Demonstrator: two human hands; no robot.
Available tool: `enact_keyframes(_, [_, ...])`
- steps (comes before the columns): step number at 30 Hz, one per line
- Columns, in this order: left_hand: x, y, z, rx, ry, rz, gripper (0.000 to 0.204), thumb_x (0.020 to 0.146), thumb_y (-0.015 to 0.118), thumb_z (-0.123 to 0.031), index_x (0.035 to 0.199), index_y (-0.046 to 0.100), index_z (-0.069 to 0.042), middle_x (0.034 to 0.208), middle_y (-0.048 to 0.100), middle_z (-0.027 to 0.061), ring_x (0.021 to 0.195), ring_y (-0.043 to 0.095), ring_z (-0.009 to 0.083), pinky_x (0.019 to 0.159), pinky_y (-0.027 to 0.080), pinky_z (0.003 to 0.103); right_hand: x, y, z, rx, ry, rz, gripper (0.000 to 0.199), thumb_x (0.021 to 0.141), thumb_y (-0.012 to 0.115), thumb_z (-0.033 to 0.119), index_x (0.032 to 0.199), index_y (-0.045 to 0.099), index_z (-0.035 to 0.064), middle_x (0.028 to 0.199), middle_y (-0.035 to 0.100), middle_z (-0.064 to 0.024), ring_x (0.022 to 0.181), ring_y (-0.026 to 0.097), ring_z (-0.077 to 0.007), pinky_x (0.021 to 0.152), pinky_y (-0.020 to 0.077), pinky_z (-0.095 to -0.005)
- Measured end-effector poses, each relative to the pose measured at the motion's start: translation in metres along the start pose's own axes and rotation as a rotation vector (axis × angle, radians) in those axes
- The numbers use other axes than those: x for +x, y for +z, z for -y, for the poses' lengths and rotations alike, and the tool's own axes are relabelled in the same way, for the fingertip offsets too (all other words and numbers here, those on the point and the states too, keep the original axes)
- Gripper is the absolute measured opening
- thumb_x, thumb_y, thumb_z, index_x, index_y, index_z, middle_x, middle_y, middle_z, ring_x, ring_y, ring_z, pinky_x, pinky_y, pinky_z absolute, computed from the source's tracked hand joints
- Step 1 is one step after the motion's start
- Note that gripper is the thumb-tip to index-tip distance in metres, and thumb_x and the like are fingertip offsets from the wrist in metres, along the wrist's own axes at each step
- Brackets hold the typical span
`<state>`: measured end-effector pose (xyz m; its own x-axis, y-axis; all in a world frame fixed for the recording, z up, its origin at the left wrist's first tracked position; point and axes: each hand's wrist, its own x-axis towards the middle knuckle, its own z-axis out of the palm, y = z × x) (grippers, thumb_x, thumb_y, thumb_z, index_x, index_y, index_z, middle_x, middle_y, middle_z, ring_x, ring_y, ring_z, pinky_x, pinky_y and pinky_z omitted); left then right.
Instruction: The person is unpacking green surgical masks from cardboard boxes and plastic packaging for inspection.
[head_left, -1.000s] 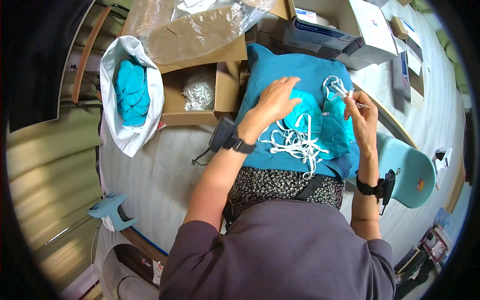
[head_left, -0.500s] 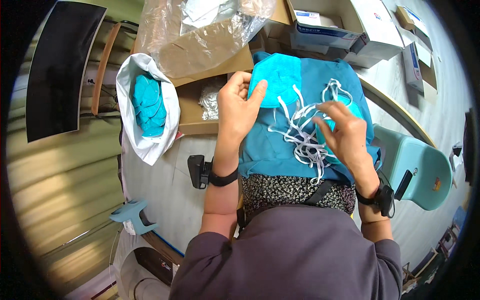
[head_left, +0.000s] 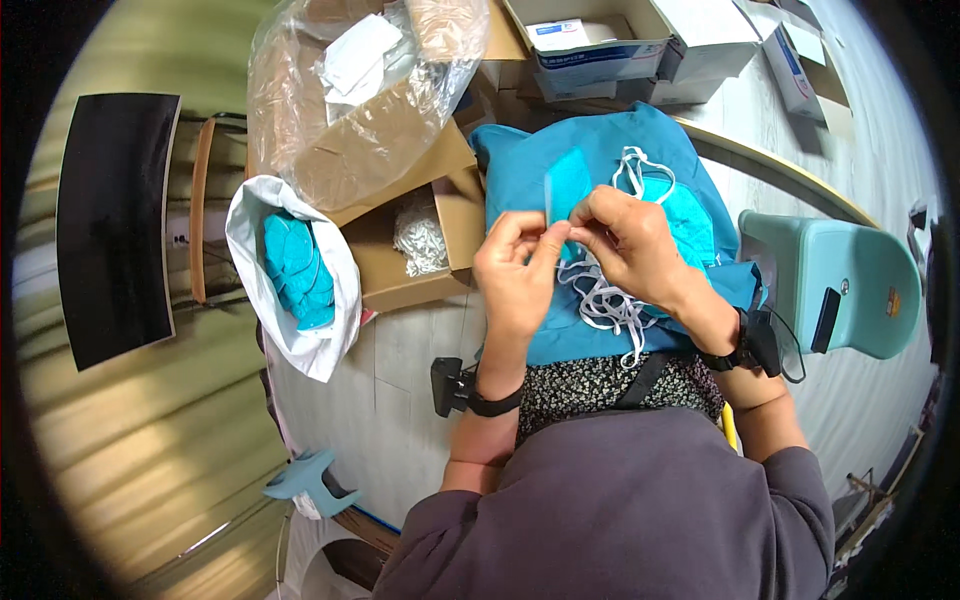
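Note:
My left hand (head_left: 520, 268) is closed in a pinch at the lower edge of a turquoise face mask (head_left: 567, 183), which stands up narrow above the fingers. My right hand (head_left: 632, 240) meets it there, thumb and forefinger pinched together at the mask's edge; anything tiny between those fingertips is hidden. Under the right hand, more turquoise masks (head_left: 688, 222) lie on a blue cloth (head_left: 640, 125) over my lap. White straps (head_left: 612, 305) lie tangled below my hands, and one strap loops above the masks.
To the left, a white bag (head_left: 338, 345) holds turquoise masks. Beside it, a cardboard box (head_left: 395, 285) contains white strap-like pieces, with a plastic-lined box (head_left: 375, 125) behind. White-and-blue cartons (head_left: 600, 65) stand at the back. A light green stool (head_left: 850, 290) is at right.
My right hand has moved left from the straps to meet my left hand. The held mask has turned from broad side to narrow edge. The view has shifted slightly.

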<state>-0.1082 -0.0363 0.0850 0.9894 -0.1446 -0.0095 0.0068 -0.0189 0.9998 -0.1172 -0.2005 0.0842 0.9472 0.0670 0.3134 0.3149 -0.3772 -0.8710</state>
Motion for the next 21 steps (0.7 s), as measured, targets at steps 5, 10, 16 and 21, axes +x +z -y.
enact_keyframes(5, [-0.011,0.003,0.003,0.055,0.134,-0.105,0.014,0.086,0.072,0.004,0.087,0.058,0.002,0.079,0.056,0.0006,0.065,0.052,0.0038,0.056,0.043,0.019,0.006,-0.001,-0.031,-0.116,-0.019,-0.147,0.013,0.076,0.066,-0.004,0.083,0.059,0.0045,0.076,0.063,-0.0142,0.071,0.065,-0.0322,0.059,0.0495,-0.0388])
enact_keyframes(10, [-0.014,-0.011,-0.025,0.013,0.165,-0.199,0.011,0.092,0.067,-0.003,0.093,0.058,0.003,0.082,0.064,0.0060,0.067,0.057,0.0068,0.058,0.046,0.020,0.004,-0.036,-0.068,-0.181,0.133,-0.187,0.011,0.083,0.071,0.006,0.092,0.064,0.0038,0.077,0.064,-0.0086,0.061,0.055,-0.0180,0.054,0.0439,-0.0302])
enact_keyframes(16, [-0.004,-0.014,-0.021,-0.162,0.078,-0.171,0.020,0.096,0.063,-0.007,0.109,0.051,0.003,0.092,0.065,0.0077,0.075,0.060,0.0096,0.066,0.049,0.022,-0.002,-0.023,0.027,0.019,0.166,0.029,0.023,0.078,0.079,0.014,0.093,0.064,0.0035,0.085,0.065,-0.0103,0.060,0.063,-0.0223,0.054,0.0476,-0.0329])
enact_keyframes(21, [-0.010,0.011,-0.017,-0.070,0.085,-0.130,0.022,0.095,0.061,0.000,0.112,0.047,0.002,0.097,0.061,0.0082,0.087,0.059,0.0102,0.077,0.049,0.025,-0.011,0.006,0.010,0.062,0.012,-0.003,0.023,0.075,0.078,0.010,0.089,0.061,0.0032,0.081,0.063,-0.0127,0.066,0.064,-0.0297,0.057,0.0494,-0.0385])
